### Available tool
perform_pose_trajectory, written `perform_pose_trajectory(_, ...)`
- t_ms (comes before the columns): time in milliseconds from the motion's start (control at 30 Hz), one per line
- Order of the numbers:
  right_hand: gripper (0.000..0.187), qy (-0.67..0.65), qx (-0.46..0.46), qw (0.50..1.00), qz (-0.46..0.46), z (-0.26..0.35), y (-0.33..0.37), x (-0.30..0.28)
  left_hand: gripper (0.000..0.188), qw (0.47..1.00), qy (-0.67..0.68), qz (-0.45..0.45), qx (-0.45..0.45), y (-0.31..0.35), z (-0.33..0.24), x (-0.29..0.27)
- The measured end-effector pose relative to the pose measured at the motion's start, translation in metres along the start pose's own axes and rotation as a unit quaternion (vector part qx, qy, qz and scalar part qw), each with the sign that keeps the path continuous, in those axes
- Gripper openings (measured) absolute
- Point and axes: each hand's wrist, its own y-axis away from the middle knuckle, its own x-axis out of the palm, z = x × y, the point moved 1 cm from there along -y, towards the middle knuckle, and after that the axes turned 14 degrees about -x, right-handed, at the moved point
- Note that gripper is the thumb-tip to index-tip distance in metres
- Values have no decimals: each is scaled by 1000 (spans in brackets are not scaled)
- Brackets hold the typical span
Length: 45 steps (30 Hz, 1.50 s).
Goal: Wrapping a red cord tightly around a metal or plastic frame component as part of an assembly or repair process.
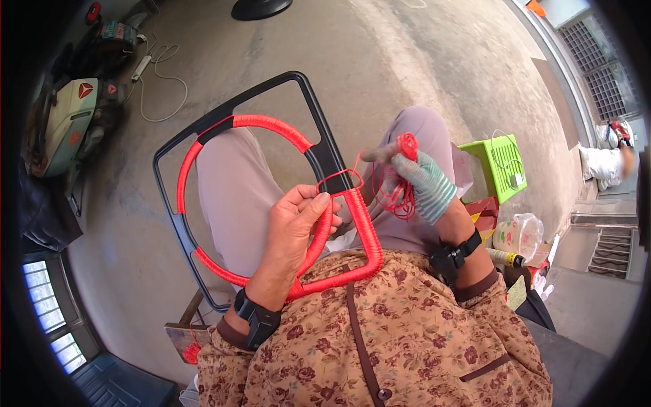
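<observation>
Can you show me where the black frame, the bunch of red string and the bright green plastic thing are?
Black frame (pixel 327 160): head view, on the wide bare black part of its right side.
Bunch of red string (pixel 407 144): head view, on its bundled top end.
Bright green plastic thing (pixel 500 182): head view, on its slotted face.

Frame (pixel 327 156): black, partly covered in red. Cord (pixel 368 230): uniform red, wound and loose portions alike. Glove (pixel 434 188): green and white stripes, greyish fingers. Shirt (pixel 427 319): tan ground, maroon floral print, dark brown trim. Trousers (pixel 227 190): plain mauve-grey. Wrist straps (pixel 261 325): black. Floor (pixel 325 47): mottled grey-brown. Power strip (pixel 142 67): white.
</observation>
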Motion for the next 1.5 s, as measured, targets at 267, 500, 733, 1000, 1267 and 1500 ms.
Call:
perform_pose_trajectory(267,35,255,64,955,137,-18,-6,3,13,1000,12,4,7,-1,0,0)
perform_pose_trajectory(500,24,-32,-37,998,-37,-18,-8,-1,12,1000,25,7,0,-2,1,-2)
perform_pose_trajectory(733,15,106,-28,993,51,19,2,64,14,1000,4,-11,-10,-2,1,-4)
perform_pose_trajectory(1000,26,144,-64,974,-163,30,0,7,11,999,43,15,-27,-2,-1,-5)
perform_pose_trajectory(1267,29,-141,-210,870,-423,-24,93,-257,10,997,43,47,-45,-1,-4,-4)
perform_pose_trajectory(1500,23,171,-67,952,-245,24,49,-97,13,996,83,21,-34,-8,4,-13)
